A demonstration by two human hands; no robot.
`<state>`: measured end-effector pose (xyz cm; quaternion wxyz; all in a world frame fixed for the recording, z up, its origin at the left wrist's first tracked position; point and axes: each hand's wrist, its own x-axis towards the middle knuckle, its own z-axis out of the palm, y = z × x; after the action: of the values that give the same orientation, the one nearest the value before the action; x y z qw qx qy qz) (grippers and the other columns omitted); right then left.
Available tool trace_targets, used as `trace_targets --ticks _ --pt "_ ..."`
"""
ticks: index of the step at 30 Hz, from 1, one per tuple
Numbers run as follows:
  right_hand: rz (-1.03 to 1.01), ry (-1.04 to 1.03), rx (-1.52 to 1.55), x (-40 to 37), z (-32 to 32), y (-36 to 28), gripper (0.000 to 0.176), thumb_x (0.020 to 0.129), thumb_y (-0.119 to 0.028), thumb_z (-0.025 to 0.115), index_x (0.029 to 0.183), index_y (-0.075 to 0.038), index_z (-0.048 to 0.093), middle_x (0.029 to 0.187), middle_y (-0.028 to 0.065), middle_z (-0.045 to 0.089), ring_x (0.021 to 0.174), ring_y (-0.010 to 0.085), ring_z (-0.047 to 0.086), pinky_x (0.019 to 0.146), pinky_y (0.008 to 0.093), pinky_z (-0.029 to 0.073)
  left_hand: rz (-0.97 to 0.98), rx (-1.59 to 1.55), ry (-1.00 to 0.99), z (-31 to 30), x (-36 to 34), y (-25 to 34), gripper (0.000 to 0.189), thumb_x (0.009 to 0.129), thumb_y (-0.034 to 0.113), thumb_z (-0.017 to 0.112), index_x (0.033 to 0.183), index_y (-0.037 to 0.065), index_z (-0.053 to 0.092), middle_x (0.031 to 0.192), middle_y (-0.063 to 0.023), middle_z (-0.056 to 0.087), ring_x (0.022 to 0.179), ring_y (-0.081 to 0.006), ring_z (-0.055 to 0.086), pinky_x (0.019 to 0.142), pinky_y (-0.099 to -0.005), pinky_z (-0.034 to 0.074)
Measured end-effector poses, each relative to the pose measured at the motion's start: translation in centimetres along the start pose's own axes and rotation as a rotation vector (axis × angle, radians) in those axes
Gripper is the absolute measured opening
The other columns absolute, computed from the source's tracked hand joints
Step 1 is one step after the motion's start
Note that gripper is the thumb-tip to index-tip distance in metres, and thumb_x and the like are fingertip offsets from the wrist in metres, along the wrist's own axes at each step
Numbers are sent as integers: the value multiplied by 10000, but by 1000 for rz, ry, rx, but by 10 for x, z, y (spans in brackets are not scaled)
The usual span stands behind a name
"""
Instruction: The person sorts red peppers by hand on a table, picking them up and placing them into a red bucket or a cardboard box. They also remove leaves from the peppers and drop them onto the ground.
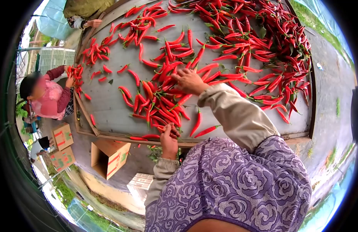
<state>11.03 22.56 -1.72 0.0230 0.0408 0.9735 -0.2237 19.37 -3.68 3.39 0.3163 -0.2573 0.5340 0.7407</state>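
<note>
Right hand (189,80): fingers spread on the chilies (163,106). Left hand (169,140) pinches several at bench (109,110) edge. We should rake gently, stems aligned.

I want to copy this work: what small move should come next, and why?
Probably close the right hand on a few of the chillies under its fingers and draw them toward the left hand. The right hand lies spread on the pile and holds nothing, while the left hand seems to grip a bunch at the near edge of the table.
</note>
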Motion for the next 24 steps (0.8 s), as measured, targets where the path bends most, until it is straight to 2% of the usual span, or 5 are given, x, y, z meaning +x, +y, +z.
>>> trace_targets --ticks 7,8,11,17,24 --pt "37 -124 166 -26 -9 12 238 881 -346 584 930 -134 682 741 125 658 678 354 655 607 503 514 -74 70 -17 11 6 -5 157 984 183 550 1010 35 597 690 -7 523 579 -125 502 540 -286 441" --pt "-41 113 111 -15 -1 28 180 876 -273 575 827 -131 676 629 96 628 582 344 631 507 459 501 -85 74 -34 12 8 -4 136 980 168 554 997 38 592 676 0 506 569 -120 490 526 -283 432" --pt "-26 283 -7 31 -6 58 142 847 -140 562 937 -123 670 909 112 635 871 307 656 699 431 542 -90 74 -68 14 10 -3 109 974 148 558 982 44 586 648 11 472 544 -109 463 502 -279 412" --pt "-106 -46 -91 87 -8 85 270 842 -119 579 1073 -213 682 927 97 669 894 311 665 725 427 542 -70 89 -8 12 0 -2 113 964 145 568 982 35 584 634 13 451 522 -107 442 489 -280 396" --pt "38 87 64 61 0 93 115 793 -173 654 877 -98 675 892 118 666 862 336 648 728 421 523 -48 127 5 9 0 -10 131 964 150 567 986 23 588 643 7 458 529 -111 452 500 -284 404"
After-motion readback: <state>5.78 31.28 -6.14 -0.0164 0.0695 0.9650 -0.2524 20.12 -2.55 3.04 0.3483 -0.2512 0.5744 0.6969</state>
